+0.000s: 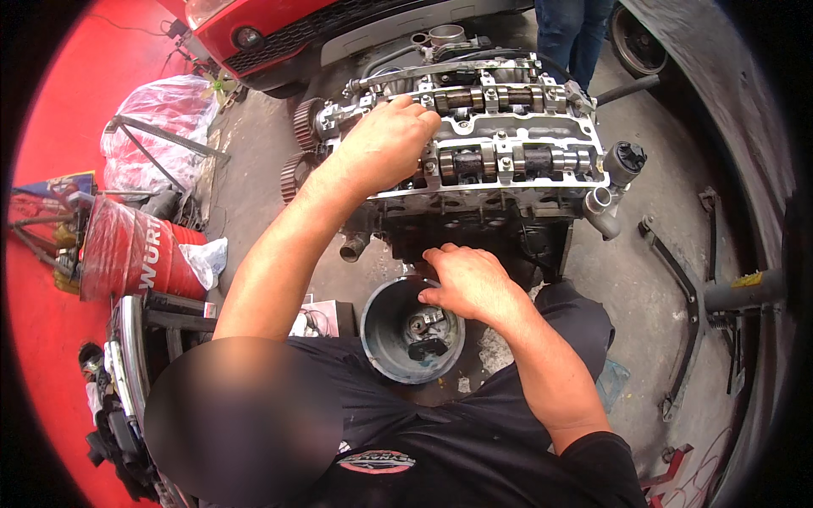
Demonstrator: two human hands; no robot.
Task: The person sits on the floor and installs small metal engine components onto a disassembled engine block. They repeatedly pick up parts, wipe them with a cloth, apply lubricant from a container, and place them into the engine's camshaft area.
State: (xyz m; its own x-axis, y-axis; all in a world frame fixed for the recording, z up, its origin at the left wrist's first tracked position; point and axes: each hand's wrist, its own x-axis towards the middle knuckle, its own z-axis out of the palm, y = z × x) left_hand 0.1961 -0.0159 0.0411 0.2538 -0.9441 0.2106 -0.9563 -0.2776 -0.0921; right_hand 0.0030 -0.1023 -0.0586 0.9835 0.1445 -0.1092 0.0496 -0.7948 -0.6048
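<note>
At the engine (529, 128), I can't tell left hand (391, 140) grip; right hand (470, 281) loosely spread by bucket (371, 351). I'd go gently around the cams (468, 162).

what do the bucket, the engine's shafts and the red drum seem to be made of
Bucket: probably plastic, matte grey; its wall looks smooth and dull.
Shafts: metal, likely steel, smooth; they show bright highlights.
Red drum: glossy, perhaps painted metal; its sheen alone cannot rule out plastic.
</note>
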